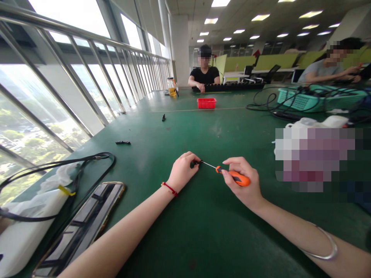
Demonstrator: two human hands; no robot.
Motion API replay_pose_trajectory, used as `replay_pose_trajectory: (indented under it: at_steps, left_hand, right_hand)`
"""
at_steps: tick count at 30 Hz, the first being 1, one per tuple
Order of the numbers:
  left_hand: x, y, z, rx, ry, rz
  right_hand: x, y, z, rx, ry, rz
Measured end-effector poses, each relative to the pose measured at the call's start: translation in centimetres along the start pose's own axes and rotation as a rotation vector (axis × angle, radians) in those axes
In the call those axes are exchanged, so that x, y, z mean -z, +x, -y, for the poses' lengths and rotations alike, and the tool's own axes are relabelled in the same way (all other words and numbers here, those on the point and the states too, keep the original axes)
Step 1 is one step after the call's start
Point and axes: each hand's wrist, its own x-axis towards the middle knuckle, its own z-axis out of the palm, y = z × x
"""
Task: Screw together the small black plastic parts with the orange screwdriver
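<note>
My right hand (243,179) grips an orange-and-black screwdriver (239,178) by its handle, the thin shaft pointing left. At the shaft's tip is a small black part (198,162), pinched between the thumb and fingers of my left hand (185,170). The part is too small and too covered to name. Both hands are close to the green tabletop (174,231). Farther off lie a short black strip-like piece (123,143) and a smaller black piece (164,117), neither touched by a hand.
Left of my arm lie a phone (111,189), a white power bank-like block (31,231) and black cables (87,157). A red tray (206,103) stands ahead, a teal basket (321,99) with cables at right. Two people sit beyond; a metal railing (87,42) runs along the left.
</note>
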Motion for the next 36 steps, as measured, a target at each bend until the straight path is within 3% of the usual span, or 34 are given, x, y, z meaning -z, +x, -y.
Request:
replay_pose_trajectory:
  at_steps: [5,10,16,21,27,33,36]
  left_hand:
    - [0.03,0.04,-0.05,0.008,-0.008,0.003]
    - [-0.06,0.07,0.19,-0.007,-0.03,-0.001]
    - [-0.07,0.04,0.23,-0.011,-0.041,0.009]
    - [-0.02,0.05,0.24,-0.022,-0.049,0.013]
    - [-0.04,0.04,0.27,-0.028,-0.058,0.023]
    - [-0.1,0.04,0.33,-0.037,-0.06,0.029]
    - [-0.13,0.04,0.37,-0.03,-0.057,0.024]
  right_hand:
    - [-0.16,0.21,-0.26,0.058,0.071,-0.109]
    - [-0.2,-0.07,0.0,0.012,-0.026,0.007]
    - [-0.31,0.16,-0.08,0.054,0.06,-0.123]
    - [-0.09,0.01,-0.11,0.009,-0.021,0.011]
    - [-0.18,0.17,-0.06,0.072,0.033,-0.133]
    - [-0.19,-0.04,-0.16,0.001,-0.002,-0.018]
    - [-0.27,0.0,-0.13,0.03,0.04,-0.044]
